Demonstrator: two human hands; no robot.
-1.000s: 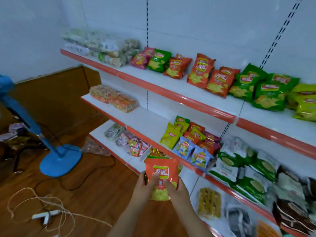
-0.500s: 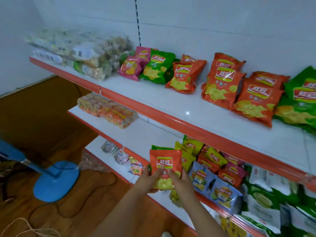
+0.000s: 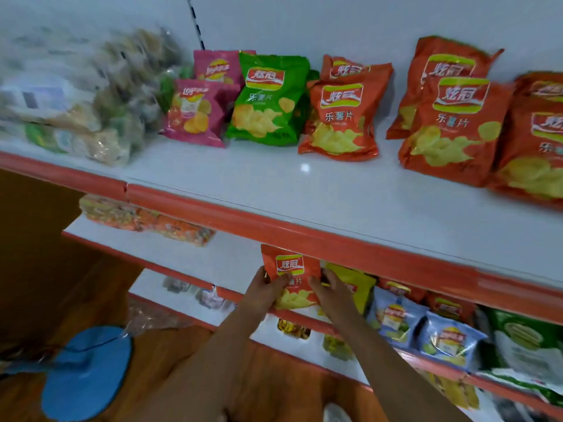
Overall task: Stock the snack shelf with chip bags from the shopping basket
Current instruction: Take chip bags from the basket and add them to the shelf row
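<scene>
Head view: left hand [image 3: 264, 295] and right hand [image 3: 330, 295] both pinch one small orange chip bag [image 3: 291, 269], upright, just below the top shelf's orange front edge [image 3: 304, 236]

Small shop, snack aisle. I'm facing a white metal gondola unit: tiered shelves with orange front strips [image 3: 304, 236], white back panel with a slotted upright [image 3: 195, 22]. Top shelf [image 3: 335, 193] holds packaged stock faced forward in rows by colour: pink chip bags [image 3: 195, 114], green [image 3: 265, 102], orange [image 3: 341, 117]. Clear multipacks [image 3: 76, 95] at the left end, blurred. Middle shelf [image 3: 213, 254] carries blue snack bags [image 3: 447, 339], yellow ones [image 3: 353, 281], more wrapped packs [image 3: 143, 220]. Wood-look floor [image 3: 274, 376] below, blue fan base [image 3: 85, 373] standing on it.
</scene>
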